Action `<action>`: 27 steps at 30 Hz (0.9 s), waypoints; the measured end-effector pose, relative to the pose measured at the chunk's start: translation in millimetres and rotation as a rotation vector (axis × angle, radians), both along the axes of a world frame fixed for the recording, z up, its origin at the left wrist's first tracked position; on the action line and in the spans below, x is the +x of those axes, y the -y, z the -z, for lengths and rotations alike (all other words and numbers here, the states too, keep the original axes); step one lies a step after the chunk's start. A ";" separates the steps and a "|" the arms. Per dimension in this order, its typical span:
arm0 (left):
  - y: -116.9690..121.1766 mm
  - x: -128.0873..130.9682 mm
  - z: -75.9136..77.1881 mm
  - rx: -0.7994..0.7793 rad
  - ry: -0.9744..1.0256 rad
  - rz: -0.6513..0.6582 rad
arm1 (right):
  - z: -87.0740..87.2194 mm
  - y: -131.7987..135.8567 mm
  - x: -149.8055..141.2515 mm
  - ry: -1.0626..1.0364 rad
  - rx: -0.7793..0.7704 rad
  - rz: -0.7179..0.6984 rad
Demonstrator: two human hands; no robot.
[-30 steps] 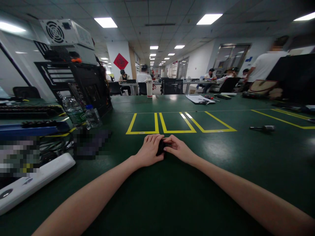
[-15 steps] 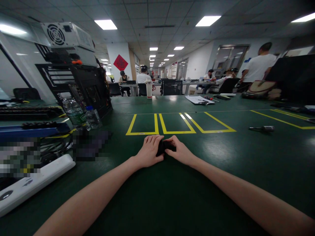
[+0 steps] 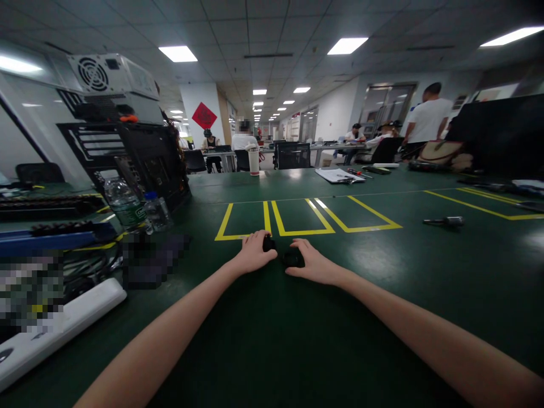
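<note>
Fingers of the left hand are clamped on a black piece. At the right hand, thumb and fingers stand apart around a black part; whether they grip it cannot be told. Both items are mid-scene above the green table, on the near side of the yellow tape outlines. Containers: 2 clear bottles at left, the large bottle and the blue-capped bottle, upright, fill level indistinct; 1 white cup, far center, contents hidden.

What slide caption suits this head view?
Left hand on one black object, right hand on another, at a green table.
</note>
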State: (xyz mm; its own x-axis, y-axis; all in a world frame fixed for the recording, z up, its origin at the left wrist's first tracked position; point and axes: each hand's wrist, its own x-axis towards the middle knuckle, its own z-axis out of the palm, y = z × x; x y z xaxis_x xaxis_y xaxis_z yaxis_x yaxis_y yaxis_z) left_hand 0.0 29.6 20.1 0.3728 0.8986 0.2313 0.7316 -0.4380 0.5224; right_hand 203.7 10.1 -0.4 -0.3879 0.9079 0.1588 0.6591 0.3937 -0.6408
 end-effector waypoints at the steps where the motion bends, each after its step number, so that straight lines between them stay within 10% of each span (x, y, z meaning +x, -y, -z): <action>1: -4.3 0.7 0.0 -0.038 0.024 -0.013 | 1.0 -1.1 1.2 0.000 0.001 -0.002; 12: -13.6 -0.5 5.0 -0.165 0.113 0.046 | -2.7 0.1 -16.1 -0.022 0.096 -0.074; 20: 55.5 -40.0 -3.3 -0.169 0.115 0.287 | -17.7 38.0 -55.2 -0.322 -0.103 -0.185; 27: 116.7 -86.0 0.8 -0.150 0.106 0.065 | -20.4 89.0 -109.0 -0.444 -0.292 -0.320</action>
State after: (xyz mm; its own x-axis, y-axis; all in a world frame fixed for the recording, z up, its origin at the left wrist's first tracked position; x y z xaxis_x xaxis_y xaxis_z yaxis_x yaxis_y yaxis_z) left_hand -86.0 -87.1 19.3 0.4118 0.9009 0.1373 0.6419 -0.3937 0.6580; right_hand 94.8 -78.9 20.1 -0.6024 0.7876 0.1298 0.1831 0.2946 -0.9379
